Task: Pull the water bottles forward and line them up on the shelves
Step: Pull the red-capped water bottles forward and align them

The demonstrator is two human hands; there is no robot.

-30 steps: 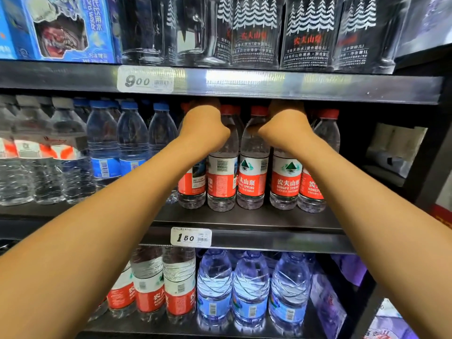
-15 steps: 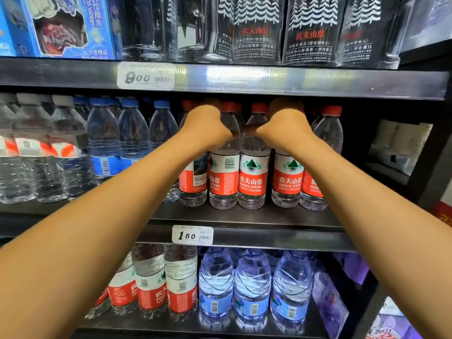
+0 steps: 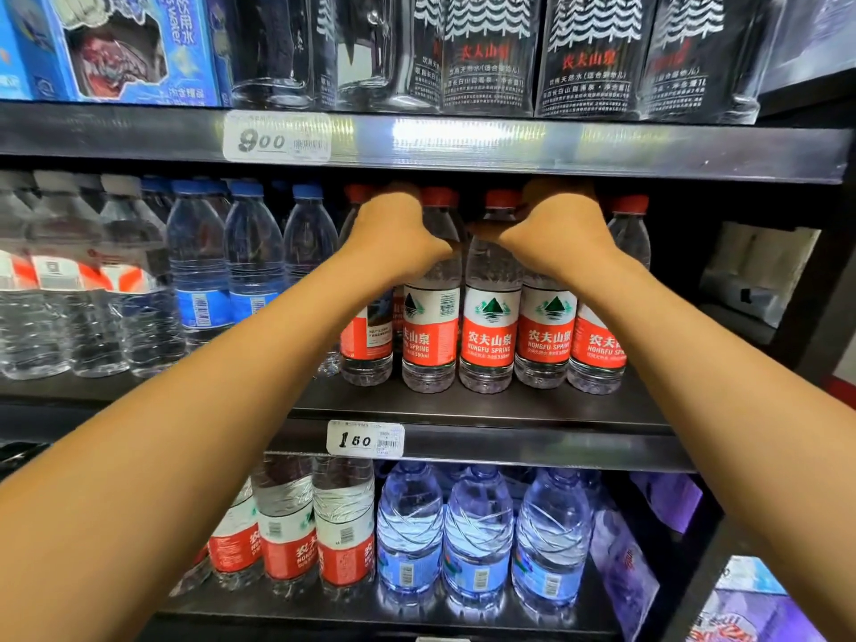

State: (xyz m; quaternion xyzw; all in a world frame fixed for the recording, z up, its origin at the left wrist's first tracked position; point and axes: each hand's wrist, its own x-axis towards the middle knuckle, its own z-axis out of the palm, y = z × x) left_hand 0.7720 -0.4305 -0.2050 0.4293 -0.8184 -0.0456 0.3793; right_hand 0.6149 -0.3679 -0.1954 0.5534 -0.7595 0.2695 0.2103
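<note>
A row of red-capped, red-labelled water bottles (image 3: 488, 335) stands on the middle shelf (image 3: 486, 410), a little back from its front lip. My left hand (image 3: 398, 236) curls round the neck and shoulder of the left bottles (image 3: 428, 338) in that row. My right hand (image 3: 553, 231) curls round the upper part of a bottle (image 3: 546, 338) on the right side. The fingers of both hands reach behind the bottles and are hidden. The rightmost bottle (image 3: 602, 345) stands beside my right wrist.
Blue-capped bottles (image 3: 252, 257) and white-capped bottles (image 3: 69, 280) fill the middle shelf's left. Large black-labelled bottles (image 3: 588, 53) and a blue carton (image 3: 116, 44) sit on the top shelf. The bottom shelf holds red-labelled bottles (image 3: 343, 535) and blue bottles (image 3: 479, 535). Price tags (image 3: 366, 439) mark the shelf edges.
Both hands and the red-labelled bottles they hold have come slightly forward toward the shelf's front. The row now stands a little nearer the lip.
</note>
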